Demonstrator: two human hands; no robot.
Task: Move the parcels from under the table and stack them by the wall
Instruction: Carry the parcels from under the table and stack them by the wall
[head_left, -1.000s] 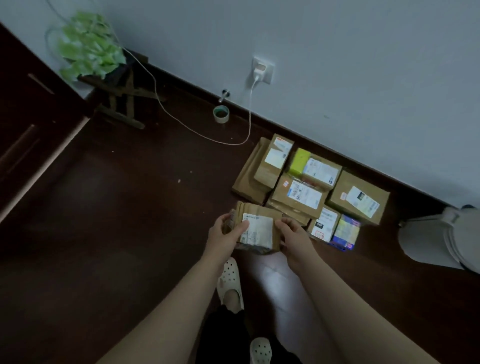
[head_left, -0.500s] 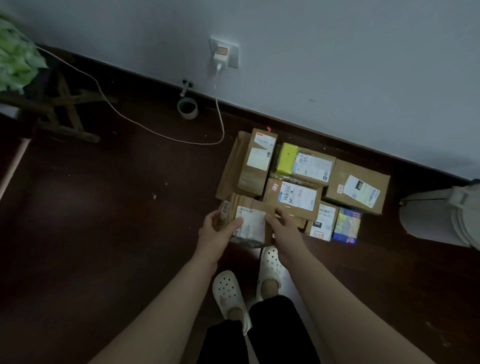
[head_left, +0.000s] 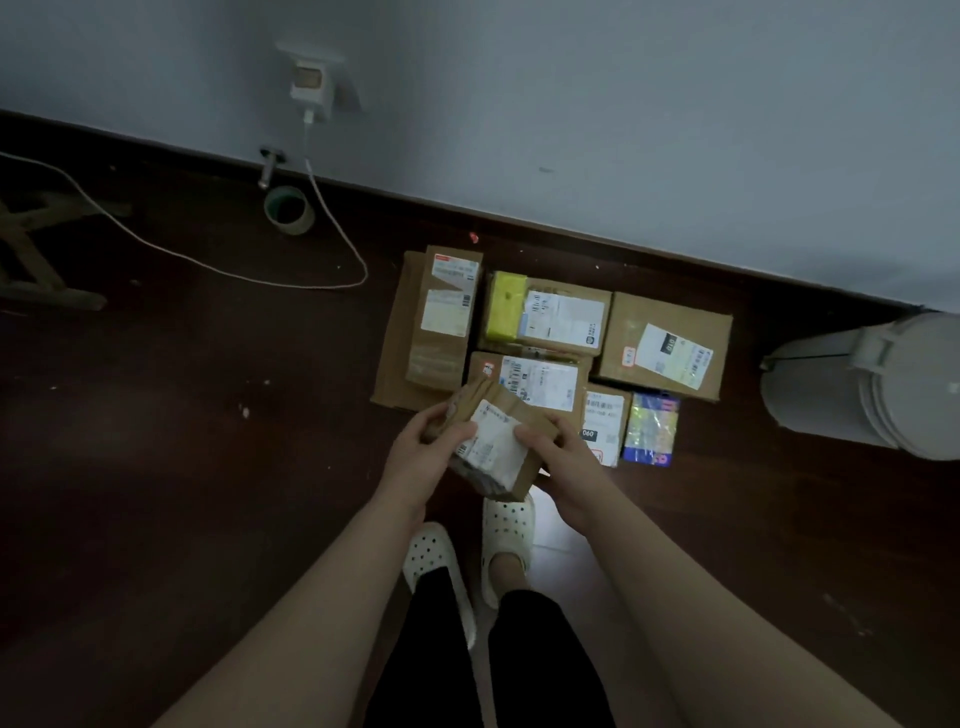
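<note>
both hands are on it: the left hand curls round one end and the right hand pinches the other end of a small brown cardboard parcel with a white label. it hangs tilted, just over the cluster of brown cardboard boxes on the dark wooden floor against the grey wall. the two-sided grip looks meant to steady it for setting down on the flat labelled box right beneath.

Only "060" can be read, on the small parcel beside the colourful packet; other print is blurred
</note>
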